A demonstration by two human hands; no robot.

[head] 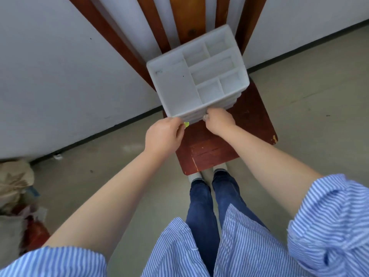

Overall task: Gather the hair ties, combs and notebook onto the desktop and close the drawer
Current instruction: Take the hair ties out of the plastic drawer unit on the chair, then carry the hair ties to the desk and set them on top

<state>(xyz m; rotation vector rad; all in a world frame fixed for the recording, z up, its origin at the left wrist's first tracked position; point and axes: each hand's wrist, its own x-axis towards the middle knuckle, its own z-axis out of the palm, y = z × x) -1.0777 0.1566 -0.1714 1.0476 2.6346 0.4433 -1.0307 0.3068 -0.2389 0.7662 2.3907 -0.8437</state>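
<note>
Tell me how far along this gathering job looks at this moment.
Early, by the look of it. The top tray of the white organizer on the wooden chair shows empty compartments; no comb or notebook is visible. In hand: the left hand holds something small and yellow-green, possibly a hair tie, while the right hand is at a drawer front. Nearly everything remains, closing the drawer included.

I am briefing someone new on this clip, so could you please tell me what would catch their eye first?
A white plastic organizer with empty compartments on top sits on a dark red wooden chair against the wall. Both hands are at its front edge, the left hand beside a small yellow-green thing and the right hand at the drawer fronts. Striped blue sleeves fill the bottom of the view.
</note>
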